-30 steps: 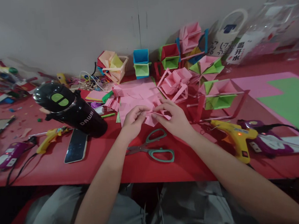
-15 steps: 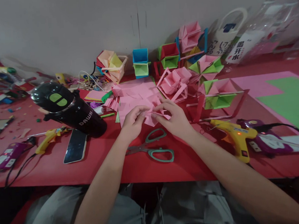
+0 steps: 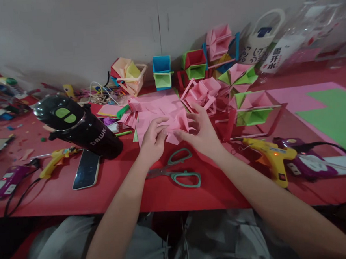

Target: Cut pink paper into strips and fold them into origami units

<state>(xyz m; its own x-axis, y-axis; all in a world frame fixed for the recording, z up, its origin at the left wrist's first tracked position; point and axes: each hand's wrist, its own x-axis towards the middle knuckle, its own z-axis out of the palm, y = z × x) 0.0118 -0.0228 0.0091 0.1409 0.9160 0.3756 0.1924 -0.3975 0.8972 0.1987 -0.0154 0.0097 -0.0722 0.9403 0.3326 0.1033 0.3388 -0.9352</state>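
Note:
A folded piece of pink paper (image 3: 178,122) stands between my two hands, spread into a small cup-like shape, over the pink sheets. My left hand (image 3: 153,142) grips its left side, fingers curled and thumb at the front. My right hand (image 3: 205,137) is spread around the right side. Its thumb touches the paper's lower front, while the other fingers stand apart near the right edge; whether they touch is unclear. Just below my hands lie green-handled scissors (image 3: 186,179). Flat pink paper sheets (image 3: 152,103) lie underneath and behind.
A black bottle (image 3: 102,138) and a phone (image 3: 86,170) are on my left, near a yellow glue gun (image 3: 52,163). Another glue gun (image 3: 277,159), its light on, lies right. Several folded-paper pieces, including a pink one (image 3: 202,92), line the back. Plastic bottles (image 3: 286,50) stand back right.
The pink paper has gone from a flatter fold to an opened cup-like shape. My right fingers have spread away from it; my left hand has barely moved.

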